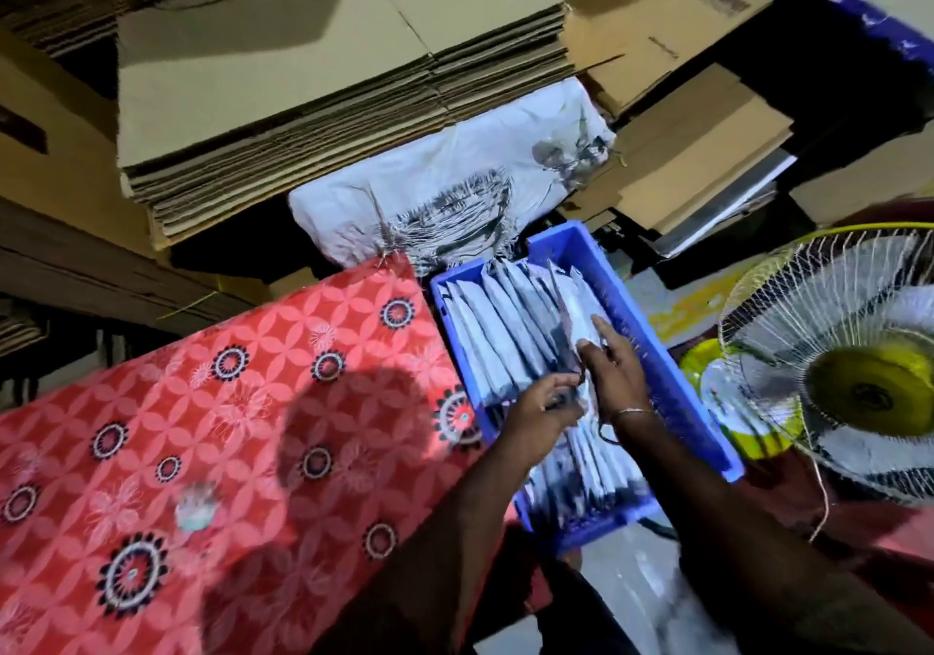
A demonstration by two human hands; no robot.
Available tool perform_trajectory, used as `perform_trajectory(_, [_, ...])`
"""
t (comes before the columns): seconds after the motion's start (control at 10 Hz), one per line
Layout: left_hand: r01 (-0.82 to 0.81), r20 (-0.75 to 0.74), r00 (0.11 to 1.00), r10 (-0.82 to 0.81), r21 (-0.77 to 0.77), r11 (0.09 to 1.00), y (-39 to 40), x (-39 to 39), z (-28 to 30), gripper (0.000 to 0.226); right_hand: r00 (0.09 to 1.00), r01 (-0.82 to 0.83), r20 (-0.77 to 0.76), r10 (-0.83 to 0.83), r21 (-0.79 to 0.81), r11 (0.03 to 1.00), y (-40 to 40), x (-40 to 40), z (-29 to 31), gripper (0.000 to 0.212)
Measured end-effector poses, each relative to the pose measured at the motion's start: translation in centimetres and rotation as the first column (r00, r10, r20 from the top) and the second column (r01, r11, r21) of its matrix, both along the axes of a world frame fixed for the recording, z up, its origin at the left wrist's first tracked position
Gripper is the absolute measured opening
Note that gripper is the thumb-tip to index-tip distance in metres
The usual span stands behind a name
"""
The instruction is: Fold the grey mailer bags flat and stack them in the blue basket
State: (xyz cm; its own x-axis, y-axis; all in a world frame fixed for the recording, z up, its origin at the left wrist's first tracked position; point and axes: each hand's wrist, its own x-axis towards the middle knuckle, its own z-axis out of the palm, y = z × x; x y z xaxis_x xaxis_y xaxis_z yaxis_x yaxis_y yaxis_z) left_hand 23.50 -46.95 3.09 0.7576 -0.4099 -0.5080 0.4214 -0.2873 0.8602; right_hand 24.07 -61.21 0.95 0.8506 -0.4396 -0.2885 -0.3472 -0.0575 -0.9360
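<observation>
A blue basket (672,366) stands right of the red cloth, holding several folded grey mailer bags (500,321) packed on edge in a row. Both my hands are inside the basket at its middle. My left hand (538,409) grips the near edge of a folded grey bag with curled fingers. My right hand (614,369) lies over the same bag (581,311) with its fingers stretched along the top and the thumb pinching it. More grey bags (581,482) fill the near end of the basket, partly hidden under my forearms.
A red patterned cloth (202,442) covers the surface at left. Stacks of flat cardboard (323,98) and a white printed cloth (455,194) lie behind. A table fan (854,376) with a yellow hub stands close at the right of the basket.
</observation>
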Motion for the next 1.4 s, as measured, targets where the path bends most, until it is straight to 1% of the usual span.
perform_trajectory(0.1, [-0.055, -0.063, 0.996, 0.057, 0.034, 0.998, -3.2, 2.2, -0.7, 0.031, 0.998, -0.050, -0.044, 0.049, -0.025, 0.998, -3.4, 3.0, -1.3, 0.067])
perform_trajectory(0.2, [-0.159, -0.106, 0.980, 0.167, 0.079, 0.984, -4.9, 4.0, -1.5, 0.036, 0.989, -0.125, -0.080, 0.122, -0.036, 0.992, -5.3, 5.8, -3.9, 0.072])
perform_trajectory(0.3, [-0.233, -0.110, 0.963, 0.246, 0.121, 0.965, -5.6, 5.2, -2.5, 0.045, 0.984, -0.130, -0.118, 0.133, 0.033, 0.991, -6.7, 8.2, -7.9, 0.076])
perform_trajectory(0.4, [-0.236, -0.100, 0.961, 0.257, 0.182, 0.954, -5.4, 5.5, -3.9, 0.053, 0.978, -0.162, -0.124, 0.166, 0.038, 0.986, -7.1, 9.6, -8.5, 0.065])
perform_trajectory(0.5, [-0.229, -0.135, 0.956, 0.261, 0.214, 0.949, -5.2, 5.2, -4.7, 0.059, 0.968, -0.195, -0.152, 0.201, 0.050, 0.980, -7.6, 10.4, -9.2, 0.048])
perform_trajectory(0.6, [-0.237, -0.161, 0.950, 0.266, 0.180, 0.955, -5.6, 5.2, -5.0, 0.058, 0.955, -0.240, -0.180, 0.238, 0.008, 0.971, -8.2, 11.0, -10.3, 0.047])
perform_trajectory(0.7, [-0.248, -0.167, 0.947, 0.275, 0.166, 0.955, -6.0, 5.1, -4.9, 0.050, 0.936, -0.288, -0.214, 0.278, -0.017, 0.957, -8.4, 11.3, -11.2, 0.049])
perform_trajectory(0.9, [-0.248, -0.170, 0.947, 0.274, 0.161, 0.955, -5.7, 4.9, -4.7, 0.049, 0.861, -0.437, -0.318, 0.398, -0.061, 0.897, -8.2, 12.1, -12.2, 0.058])
perform_trajectory(1.0, [-0.244, -0.167, 0.948, 0.269, 0.158, 0.957, -5.3, 4.8, -4.3, 0.049, 0.855, -0.444, -0.339, 0.392, -0.089, 0.891, -8.3, 11.7, -11.7, 0.060])
perform_trajectory(1.1, [-0.276, -0.148, 0.944, 0.295, 0.139, 0.951, -4.9, 4.4, -4.0, 0.043, 0.884, -0.404, -0.328, 0.333, -0.178, 0.897, -7.6, 11.3, -11.8, 0.063])
perform_trajectory(1.2, [-0.288, -0.141, 0.943, 0.302, 0.111, 0.951, -3.6, 3.6, -3.4, 0.040, 0.920, -0.343, -0.301, 0.250, -0.312, 0.886, -6.2, 10.1, -10.6, 0.064])
perform_trajectory(1.3, [-0.291, -0.123, 0.946, 0.299, 0.081, 0.953, -1.0, 2.5, -3.2, 0.036, 0.951, -0.305, -0.175, 0.256, -0.379, 0.874, -4.6, 8.7, -8.4, 0.066])
perform_trajectory(1.4, [-0.334, -0.089, 0.937, 0.339, 0.065, 0.940, 1.6, 1.6, -3.0, 0.030, 0.953, -0.303, -0.105, 0.285, -0.288, 0.908, -2.5, 7.7, -5.6, 0.057])
